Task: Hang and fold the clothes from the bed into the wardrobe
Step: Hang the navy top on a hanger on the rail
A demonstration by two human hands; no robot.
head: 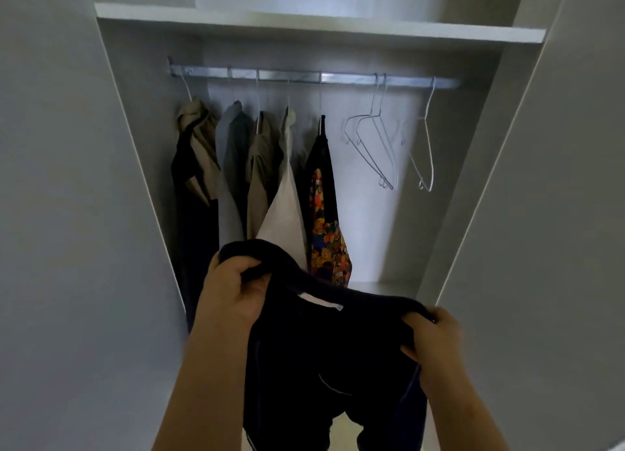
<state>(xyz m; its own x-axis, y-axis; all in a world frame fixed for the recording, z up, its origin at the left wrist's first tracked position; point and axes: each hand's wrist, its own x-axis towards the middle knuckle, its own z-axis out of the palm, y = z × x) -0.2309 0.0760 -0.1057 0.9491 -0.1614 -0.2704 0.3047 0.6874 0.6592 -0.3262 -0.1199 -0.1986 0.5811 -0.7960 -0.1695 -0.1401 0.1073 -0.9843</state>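
Before the open wardrobe [304, 24], head view: dark navy garment [331, 366] held up by its neck edge, low in front of the rail [338, 77], white label [319, 301] facing the camera. Left hand [230, 291] with fingers curled round the collar's left part; right hand [436, 339] gripping its right part likewise. On the rail: five hung garments [233, 166] at left, three bare wire hangers [378, 146] at right.

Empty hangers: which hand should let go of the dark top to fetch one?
Probably the right. The empty hangers hang at the right end of the rail, nearer the right hand; the left hand grips the dark top below the hung clothes.
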